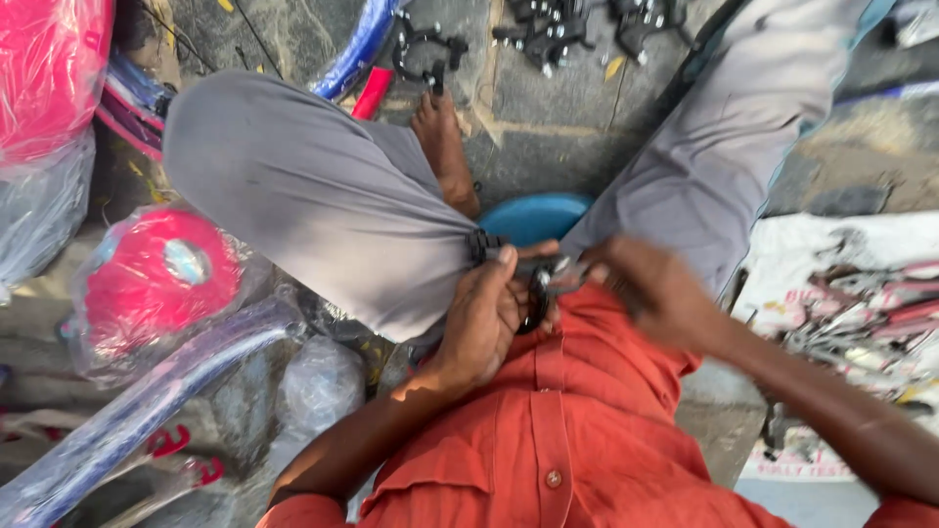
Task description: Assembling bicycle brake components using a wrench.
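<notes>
At frame centre, the left hand [484, 313] is pinching a small, stiff black clamp [536, 293]; the blurred right hand [655, 288] is probably gripping its metal end.

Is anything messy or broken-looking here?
Nothing looks broken. The left hand and right hand hold a small black metal part over the lap. Black clamps lie scattered on the floor, and tools lie jumbled on a white sheet.

Brake part [536, 289] between both hands (over lap); tools [861, 303] right; wrapped frame [147, 391] left
</notes>
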